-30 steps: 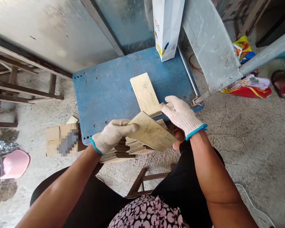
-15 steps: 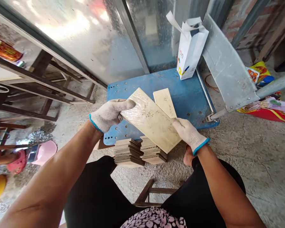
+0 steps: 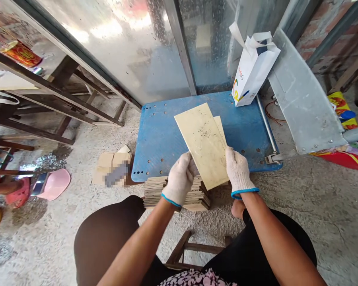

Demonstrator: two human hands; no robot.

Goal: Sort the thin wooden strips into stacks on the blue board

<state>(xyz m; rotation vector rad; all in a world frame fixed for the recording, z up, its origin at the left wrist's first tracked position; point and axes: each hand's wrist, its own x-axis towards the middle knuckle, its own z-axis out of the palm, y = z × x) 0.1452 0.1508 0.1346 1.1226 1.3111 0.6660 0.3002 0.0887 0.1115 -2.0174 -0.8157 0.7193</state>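
A cream rectangular board, marked with dark specks, is held tilted above the blue platform. My left hand, in a white knit glove with a blue cuff, is closed at its lower left edge, the fingers partly behind it. My right hand, gloved alike, grips the lower right edge. Behind the held board, a second pale board lies on the platform, mostly covered. Below my hands, stacks of thin boards stand close to the platform's front edge; my left hand hides part of them.
The blue platform carries a white paper bag at its back right. A grey metal plate rises on the right. To the left are a cardboard box, a pink dustpan-like object and a wooden frame.
My left hand has moved from the board's upper left end down to its lower left edge. The board has turned more upright in view, and my right hand now grips its side.
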